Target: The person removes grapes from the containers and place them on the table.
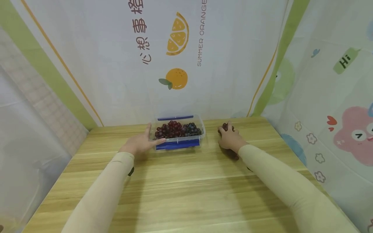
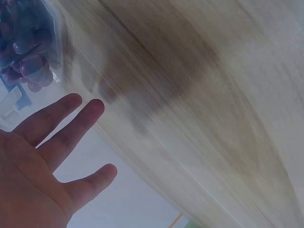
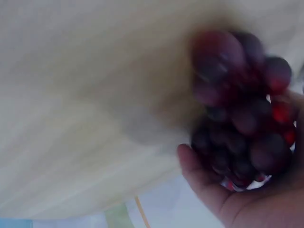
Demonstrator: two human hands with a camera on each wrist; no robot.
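A clear plastic container (image 1: 203, 132) with blue clips holds bunches of dark red grapes (image 1: 172, 127) and blackish grapes (image 1: 190, 129). At its left end is my left hand (image 1: 141, 142), thumb and fingers spread and fairly straight beside the near left corner. Its palm and outstretched fingers show in the left wrist view, with nothing held. To the right of the container, my right hand (image 1: 230, 139) grips a bunch of dark red grapes (image 3: 242, 118) by the table. Part of that bunch sticks out past the hand; the palm hides some of it.
The wooden table (image 1: 175, 187) ends at the back against a white cloth (image 1: 218, 90) printed with oranges. A patterned cloth (image 1: 314, 129) hangs along the right side. The container stands near the back edge.
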